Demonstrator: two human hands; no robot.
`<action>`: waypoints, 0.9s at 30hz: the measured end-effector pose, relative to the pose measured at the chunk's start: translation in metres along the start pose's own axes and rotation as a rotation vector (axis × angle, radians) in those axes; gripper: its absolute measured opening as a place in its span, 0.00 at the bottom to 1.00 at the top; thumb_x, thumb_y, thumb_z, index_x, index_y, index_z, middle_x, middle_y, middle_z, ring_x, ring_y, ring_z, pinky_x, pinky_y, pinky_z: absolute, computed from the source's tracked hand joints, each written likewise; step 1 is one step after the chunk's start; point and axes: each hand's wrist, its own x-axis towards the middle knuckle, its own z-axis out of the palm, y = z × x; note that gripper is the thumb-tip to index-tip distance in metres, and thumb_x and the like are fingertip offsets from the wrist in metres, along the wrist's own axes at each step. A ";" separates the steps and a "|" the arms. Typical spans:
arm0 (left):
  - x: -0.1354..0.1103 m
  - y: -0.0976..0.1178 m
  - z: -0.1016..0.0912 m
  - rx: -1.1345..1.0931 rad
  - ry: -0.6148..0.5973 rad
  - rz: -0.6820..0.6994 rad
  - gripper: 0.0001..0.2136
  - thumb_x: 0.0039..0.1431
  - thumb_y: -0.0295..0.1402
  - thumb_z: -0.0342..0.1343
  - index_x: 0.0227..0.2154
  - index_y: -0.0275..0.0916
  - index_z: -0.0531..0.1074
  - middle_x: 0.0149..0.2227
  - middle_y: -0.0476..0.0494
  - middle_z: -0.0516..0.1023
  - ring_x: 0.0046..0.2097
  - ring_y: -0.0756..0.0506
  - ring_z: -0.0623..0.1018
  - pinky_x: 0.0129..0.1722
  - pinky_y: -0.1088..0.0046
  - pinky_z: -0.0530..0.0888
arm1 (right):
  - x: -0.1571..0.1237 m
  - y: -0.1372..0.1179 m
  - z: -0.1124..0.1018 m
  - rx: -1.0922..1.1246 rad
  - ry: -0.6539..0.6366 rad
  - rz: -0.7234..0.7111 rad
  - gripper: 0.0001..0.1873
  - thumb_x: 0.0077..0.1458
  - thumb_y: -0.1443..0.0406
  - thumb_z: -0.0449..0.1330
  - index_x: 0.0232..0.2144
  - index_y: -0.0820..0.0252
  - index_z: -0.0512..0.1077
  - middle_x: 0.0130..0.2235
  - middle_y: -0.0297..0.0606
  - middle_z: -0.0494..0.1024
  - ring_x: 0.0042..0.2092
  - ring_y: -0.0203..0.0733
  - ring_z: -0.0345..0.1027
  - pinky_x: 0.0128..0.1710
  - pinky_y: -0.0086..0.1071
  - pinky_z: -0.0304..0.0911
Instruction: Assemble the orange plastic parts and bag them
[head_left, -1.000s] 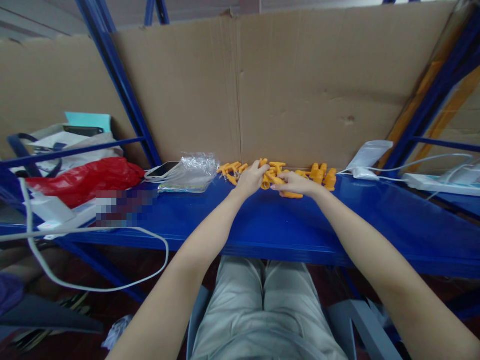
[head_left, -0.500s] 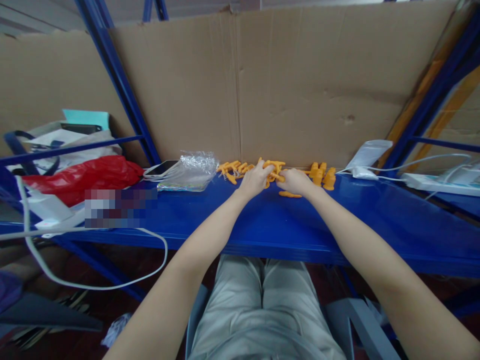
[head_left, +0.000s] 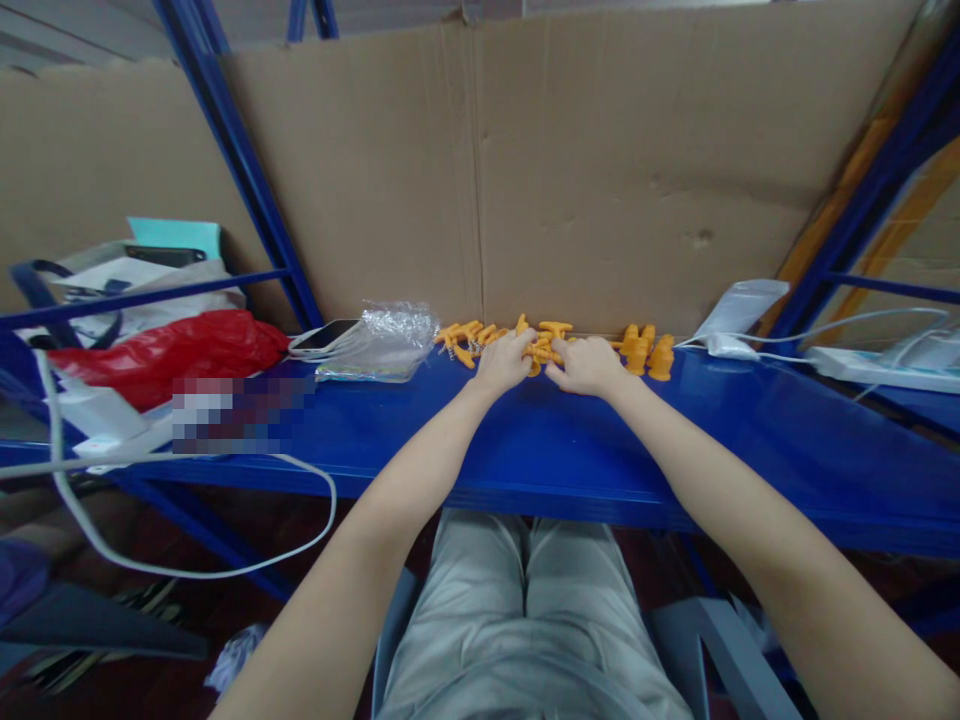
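Left hand (head_left: 507, 362) and right hand (head_left: 589, 366): fingers bent at a heap of small orange plastic pieces (head_left: 541, 352), far side of the shiny blue metal worktop (head_left: 555, 440). Can't tell if either grips one. Orange T-shaped plastic pieces (head_left: 466, 357) to the left; upright orange plastic pieces (head_left: 637, 354) just right. Risks: overlapping parts could snag when one's pulled; right hand drifting right could topple the upright ones.

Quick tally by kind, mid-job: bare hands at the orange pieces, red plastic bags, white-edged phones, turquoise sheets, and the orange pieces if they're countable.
Bare hands: 2 (left hand, right hand)
Red plastic bag: 1
White-edged phone: 1
Turquoise sheet: 1
Total: 5, leaving out the orange pieces, which overlap too much to count.
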 end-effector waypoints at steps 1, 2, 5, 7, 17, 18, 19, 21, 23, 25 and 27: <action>0.000 0.000 0.000 0.010 -0.002 -0.009 0.18 0.58 0.23 0.50 0.50 0.42 0.73 0.47 0.40 0.79 0.52 0.40 0.78 0.47 0.66 0.74 | 0.000 0.001 -0.001 0.001 -0.004 -0.012 0.27 0.65 0.58 0.44 0.51 0.71 0.72 0.43 0.58 0.82 0.47 0.57 0.77 0.43 0.40 0.63; 0.000 0.001 -0.001 0.019 -0.005 -0.018 0.18 0.59 0.24 0.50 0.50 0.43 0.73 0.46 0.40 0.79 0.51 0.40 0.78 0.47 0.66 0.74 | 0.000 0.001 -0.001 0.003 -0.009 -0.023 0.27 0.65 0.58 0.44 0.51 0.71 0.72 0.43 0.58 0.82 0.47 0.57 0.77 0.43 0.40 0.62; 0.000 0.001 -0.001 0.042 -0.018 -0.039 0.19 0.59 0.24 0.50 0.52 0.43 0.73 0.46 0.41 0.80 0.51 0.40 0.78 0.48 0.66 0.74 | 0.000 0.002 -0.002 0.015 -0.020 -0.054 0.25 0.65 0.60 0.43 0.50 0.71 0.73 0.42 0.58 0.82 0.46 0.57 0.76 0.43 0.39 0.62; 0.000 0.000 -0.002 0.047 -0.024 -0.046 0.19 0.59 0.24 0.51 0.51 0.43 0.74 0.46 0.42 0.80 0.51 0.41 0.78 0.48 0.66 0.74 | 0.000 0.002 -0.002 0.024 -0.020 -0.067 0.25 0.65 0.60 0.43 0.49 0.71 0.73 0.42 0.57 0.82 0.46 0.56 0.76 0.42 0.39 0.62; 0.003 -0.007 0.000 0.041 -0.027 -0.093 0.18 0.59 0.25 0.51 0.50 0.44 0.75 0.46 0.41 0.81 0.50 0.41 0.79 0.49 0.64 0.75 | 0.002 -0.003 0.004 0.020 0.037 -0.121 0.22 0.67 0.63 0.43 0.50 0.70 0.71 0.43 0.58 0.81 0.47 0.53 0.74 0.44 0.39 0.58; 0.004 -0.008 0.001 0.033 -0.033 -0.102 0.18 0.58 0.25 0.52 0.50 0.44 0.76 0.46 0.41 0.81 0.50 0.40 0.79 0.49 0.63 0.75 | 0.002 -0.004 0.005 0.010 0.046 -0.118 0.21 0.67 0.64 0.44 0.49 0.71 0.71 0.43 0.58 0.81 0.47 0.53 0.74 0.45 0.39 0.57; 0.004 -0.009 0.002 0.024 -0.038 -0.112 0.18 0.58 0.25 0.53 0.49 0.44 0.76 0.46 0.41 0.81 0.50 0.40 0.79 0.50 0.63 0.75 | 0.002 -0.005 0.006 0.002 0.060 -0.113 0.20 0.66 0.65 0.44 0.49 0.71 0.72 0.43 0.58 0.81 0.47 0.53 0.73 0.46 0.40 0.56; 0.004 -0.009 0.003 0.009 -0.041 -0.131 0.18 0.58 0.26 0.53 0.49 0.44 0.76 0.45 0.41 0.82 0.50 0.40 0.79 0.51 0.62 0.75 | 0.003 -0.005 0.008 -0.003 0.100 -0.109 0.19 0.65 0.67 0.45 0.48 0.70 0.72 0.41 0.57 0.81 0.47 0.53 0.72 0.46 0.40 0.53; 0.004 -0.008 0.004 -0.001 -0.034 -0.142 0.17 0.58 0.26 0.53 0.49 0.44 0.77 0.45 0.42 0.82 0.50 0.40 0.80 0.51 0.62 0.75 | 0.004 -0.004 0.009 0.002 0.147 -0.108 0.18 0.65 0.68 0.46 0.47 0.70 0.73 0.41 0.56 0.81 0.47 0.53 0.71 0.47 0.41 0.52; 0.004 -0.007 0.004 -0.007 -0.027 -0.143 0.17 0.58 0.27 0.52 0.49 0.44 0.76 0.45 0.42 0.82 0.50 0.40 0.80 0.51 0.63 0.75 | 0.004 -0.003 0.011 0.007 0.189 -0.103 0.18 0.65 0.68 0.46 0.47 0.68 0.73 0.41 0.56 0.81 0.47 0.53 0.70 0.49 0.42 0.50; 0.004 -0.006 0.004 -0.016 -0.022 -0.133 0.17 0.58 0.27 0.52 0.50 0.43 0.76 0.45 0.42 0.82 0.50 0.40 0.80 0.51 0.63 0.75 | 0.004 -0.002 0.011 0.007 0.215 -0.087 0.18 0.64 0.69 0.46 0.47 0.68 0.74 0.43 0.55 0.80 0.48 0.53 0.70 0.52 0.44 0.49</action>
